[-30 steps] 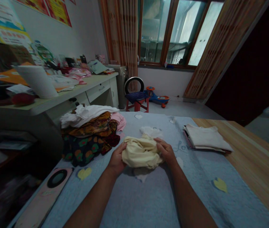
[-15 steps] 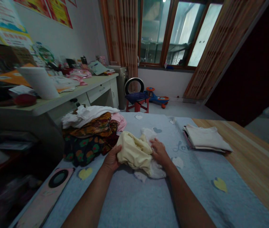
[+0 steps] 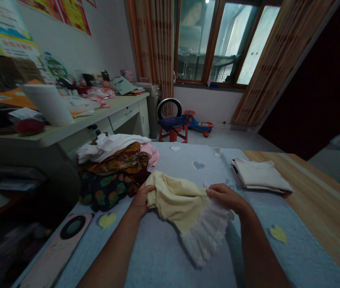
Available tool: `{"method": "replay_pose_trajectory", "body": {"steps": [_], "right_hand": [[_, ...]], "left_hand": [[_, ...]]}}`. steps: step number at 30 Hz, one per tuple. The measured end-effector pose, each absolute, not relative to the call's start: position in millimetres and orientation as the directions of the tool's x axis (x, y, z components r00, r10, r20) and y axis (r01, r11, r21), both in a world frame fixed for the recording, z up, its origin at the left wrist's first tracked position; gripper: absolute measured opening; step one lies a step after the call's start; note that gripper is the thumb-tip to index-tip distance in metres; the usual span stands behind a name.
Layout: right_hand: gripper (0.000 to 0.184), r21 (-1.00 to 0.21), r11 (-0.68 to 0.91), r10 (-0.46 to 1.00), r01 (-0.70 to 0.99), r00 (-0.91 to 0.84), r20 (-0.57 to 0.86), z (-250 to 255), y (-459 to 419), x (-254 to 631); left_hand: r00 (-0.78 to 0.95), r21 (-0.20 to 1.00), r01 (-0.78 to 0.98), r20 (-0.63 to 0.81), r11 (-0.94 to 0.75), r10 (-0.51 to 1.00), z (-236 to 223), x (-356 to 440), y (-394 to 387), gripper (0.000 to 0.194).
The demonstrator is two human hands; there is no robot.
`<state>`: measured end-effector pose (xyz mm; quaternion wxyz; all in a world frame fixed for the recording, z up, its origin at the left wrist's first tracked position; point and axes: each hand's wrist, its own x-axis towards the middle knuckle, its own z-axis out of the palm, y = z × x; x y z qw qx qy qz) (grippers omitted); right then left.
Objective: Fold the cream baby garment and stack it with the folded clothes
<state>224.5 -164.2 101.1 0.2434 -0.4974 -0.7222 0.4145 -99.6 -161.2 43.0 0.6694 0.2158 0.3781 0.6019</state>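
A pale yellow garment (image 3: 176,200) with a sheer white ruffled hem is stretched between my two hands above the blue cloth (image 3: 163,256). My left hand (image 3: 142,198) grips its bunched left end, thumb on top. On the other side my right hand (image 3: 225,196) pinches the fabric near where the yellow meets the white ruffle. The ruffle hangs down toward me, slightly blurred. Just beyond my left hand lies a heap of crumpled clothes (image 3: 112,160), white, brown-patterned, pink and dark with flowers. Folded clothes (image 3: 261,174) are stacked to the right of my right hand.
A pink phone-shaped case with a dark round ring (image 3: 55,252) lies at the left edge. Bare wooden tabletop (image 3: 322,196) shows at right. A cluttered desk (image 3: 97,112) stands at left; a red stool (image 3: 174,130) and a blue ride-on toy (image 3: 201,126) are beyond the table.
My right hand has closed on the garment and moved right, pulling it out wider. The white ruffle has spread and now hangs toward me. My left hand keeps its hold.
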Motion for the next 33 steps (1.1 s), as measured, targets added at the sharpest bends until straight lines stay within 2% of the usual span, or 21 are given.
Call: {"method": "replay_pose_trajectory", "body": {"steps": [5,8,10,12,14,19,21,24,28,30,33], "right_hand": [[0.036,-0.773,0.243,0.962,0.586,-0.247,0.115,87.0,-156.2,207.5],[0.038,-0.742,0.302,0.927,0.599,-0.366,0.083,74.5,-155.7,182.9],[0.031,-0.725,0.368,0.890,0.583,-0.447,0.092,68.5,-157.6,167.6],[0.021,-0.727,0.411,0.879,0.550,-0.450,0.156,66.6,-159.0,158.3],[0.019,-0.764,0.383,0.899,0.520,-0.399,0.179,70.2,-158.2,158.5],[0.028,-0.929,0.154,0.961,0.336,-0.268,0.063,94.9,-149.9,187.5],[0.030,-0.905,0.163,0.962,0.394,-0.265,0.058,100.4,-148.9,192.9],[0.030,-0.778,0.282,0.917,0.561,-0.396,0.047,95.0,-153.5,179.7],[0.027,-0.643,0.442,0.853,0.626,-0.515,0.086,75.3,-162.4,145.7],[0.022,-0.635,0.463,0.862,0.618,-0.481,0.160,70.9,-162.1,139.3],[0.015,-0.748,0.356,0.907,0.560,-0.399,0.133,79.1,-152.5,153.7]], "left_hand": [[0.027,0.791,-0.588,-0.188,0.167,0.982,43.5,-98.2,-162.3,0.068],[0.136,0.820,-0.542,-0.130,0.184,0.982,52.2,-96.9,-168.9,0.075],[0.203,0.841,-0.508,-0.096,0.188,0.974,58.9,-95.9,-173.6,0.085],[0.227,0.863,-0.471,-0.081,0.182,0.971,64.3,-96.5,-176.4,0.093],[0.224,0.890,-0.418,-0.092,0.181,0.970,67.8,-100.2,-175.6,0.097],[0.276,0.944,-0.241,-0.158,0.227,0.948,77.0,-115.7,-160.3,0.092],[0.295,0.948,-0.212,-0.170,0.238,0.940,83.7,-117.7,-153.5,0.089],[0.319,0.946,-0.216,-0.165,0.241,0.933,94.4,-113.5,-147.3,0.084],[0.351,0.961,-0.144,-0.173,0.236,0.920,103.3,-106.5,-144.1,0.085],[0.366,0.972,-0.073,-0.182,0.224,0.913,105.3,-107.4,-141.6,0.085],[0.386,0.982,0.004,-0.174,0.187,0.906,107.7,-114.5,-133.4,0.080]]}}
